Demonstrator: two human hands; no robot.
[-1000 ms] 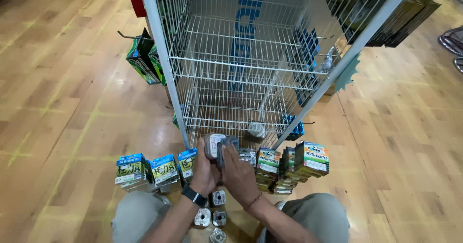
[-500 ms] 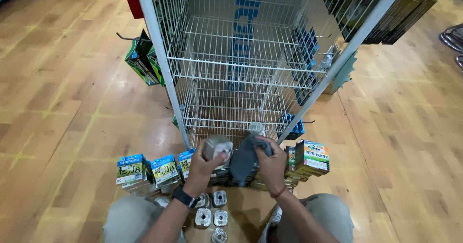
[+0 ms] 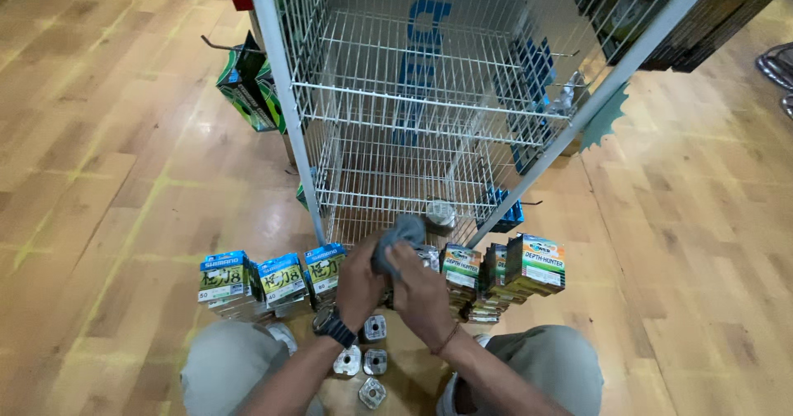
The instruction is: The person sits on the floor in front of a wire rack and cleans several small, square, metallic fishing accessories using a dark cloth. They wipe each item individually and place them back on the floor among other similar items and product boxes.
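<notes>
Both hands meet at lower centre of the frame: the right hand (image 3: pixel 421 288) presses a grey cloth (image 3: pixel 398 236) onto a small item clasped in the left hand (image 3: pixel 360 280), mostly hidden. Just above them stands the white wire rack (image 3: pixel 429 102), with boxed spools (image 3: pixel 277 277) on the wooden floor (image 3: pixel 99 176) alongside.

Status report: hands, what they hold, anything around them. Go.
Left hand and right hand together, gripping a grey cloth. Boxes lined up on the floor either side. Small square packs between the knees. White wire rack directly ahead.
</notes>
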